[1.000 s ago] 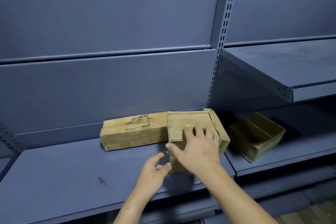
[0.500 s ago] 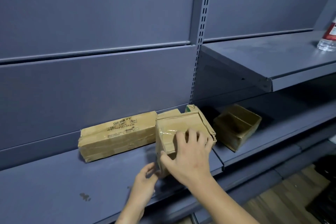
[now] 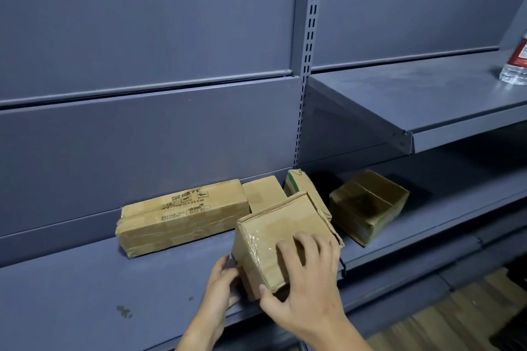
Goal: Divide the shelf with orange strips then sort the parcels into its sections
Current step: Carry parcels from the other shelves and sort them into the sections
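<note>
The long parcel (image 3: 182, 216) lies on its side on the grey shelf (image 3: 71, 288), lengthwise against the back panel, with black print on its top face. It serves as the landmark here. Just right of its end, a small plain parcel (image 3: 263, 192) sits against the back panel, touching or nearly touching it. Right of that, a narrow parcel with a green mark (image 3: 303, 189) leans tilted beside the slotted upright (image 3: 308, 65).

In front of those two, right of the long parcel's near end, a squarish taped parcel (image 3: 276, 239) stands tilted near the shelf's front edge. The left hand (image 3: 219, 291) presses its left lower side, fingers loosely curved against the cardboard with the thumb up by the corner. The right hand (image 3: 308, 279) grips it from above: spread fingers lie over the top face and the thumb clamps the front face.

Further right of the long parcel, past the upright, a darker parcel (image 3: 369, 205) sits turned at an angle on the neighbouring shelf section, apart from the others. High to the far right, a clear bottle with a red label (image 3: 517, 65) stands on the upper shelf (image 3: 399, 100), cut by the frame edge.
</note>
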Demonstrator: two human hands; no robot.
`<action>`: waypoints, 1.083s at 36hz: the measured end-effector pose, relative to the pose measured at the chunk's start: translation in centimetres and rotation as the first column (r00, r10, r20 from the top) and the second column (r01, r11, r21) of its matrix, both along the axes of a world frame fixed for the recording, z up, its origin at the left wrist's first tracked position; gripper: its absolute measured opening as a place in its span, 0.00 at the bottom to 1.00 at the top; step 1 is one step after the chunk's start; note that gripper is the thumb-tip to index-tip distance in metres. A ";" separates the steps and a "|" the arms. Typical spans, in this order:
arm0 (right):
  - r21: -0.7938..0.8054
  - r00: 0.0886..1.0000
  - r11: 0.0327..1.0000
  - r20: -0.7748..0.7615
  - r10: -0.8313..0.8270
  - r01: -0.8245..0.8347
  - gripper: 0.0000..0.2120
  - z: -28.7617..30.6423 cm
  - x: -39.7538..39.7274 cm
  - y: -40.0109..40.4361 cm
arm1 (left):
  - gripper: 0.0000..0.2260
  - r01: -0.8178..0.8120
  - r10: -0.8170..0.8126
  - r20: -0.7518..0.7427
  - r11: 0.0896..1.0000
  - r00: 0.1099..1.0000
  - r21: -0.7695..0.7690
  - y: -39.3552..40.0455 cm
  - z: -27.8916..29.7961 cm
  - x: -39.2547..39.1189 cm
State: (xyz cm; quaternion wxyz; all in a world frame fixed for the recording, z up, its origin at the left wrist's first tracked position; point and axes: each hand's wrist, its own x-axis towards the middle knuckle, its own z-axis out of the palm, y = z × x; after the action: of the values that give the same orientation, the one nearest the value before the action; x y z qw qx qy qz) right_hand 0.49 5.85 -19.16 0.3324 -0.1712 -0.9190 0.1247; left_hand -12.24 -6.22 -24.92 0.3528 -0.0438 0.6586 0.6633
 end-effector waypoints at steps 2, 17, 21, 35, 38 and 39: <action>-0.001 0.999 0.999 -0.031 0.042 -0.042 0.35 -0.6 1.0 0.7 | 0.24 -0.022 0.021 0.022 1.000 1.000 0.011 0.0 -0.5 -0.2; -0.288 0.953 0.922 -0.231 0.197 -0.260 0.29 -5.5 4.6 1.8 | 0.20 -0.195 0.213 -0.146 0.972 0.966 0.134 -2.9 -1.2 0.3; -0.484 0.958 0.840 -0.252 0.136 -0.246 0.32 -7.0 4.6 1.1 | 0.17 -0.171 0.207 -0.238 0.972 0.949 0.165 -4.2 -1.2 0.8; -0.836 0.990 0.539 -0.036 0.134 -0.103 0.31 -8.8 1.3 1.5 | 0.34 -0.187 0.134 -0.480 0.980 0.867 -0.064 -6.8 -2.2 2.0; -0.858 0.993 0.508 -0.009 0.116 -0.068 0.37 -8.6 0.7 1.6 | 0.39 -0.152 0.083 -0.518 0.984 0.852 -0.092 -7.1 -2.5 2.2; -0.865 0.993 0.499 0.001 0.117 -0.058 0.40 -8.6 0.4 1.7 | 0.41 -0.145 0.070 -0.521 0.984 0.851 -0.104 -7.2 -2.5 2.2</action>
State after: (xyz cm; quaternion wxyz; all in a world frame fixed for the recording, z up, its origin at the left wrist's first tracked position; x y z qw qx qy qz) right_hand 0.92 7.51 -27.75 0.1687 -0.2708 -0.7515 0.5774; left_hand -10.05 -13.45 -27.40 0.1220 0.0739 0.7700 0.6219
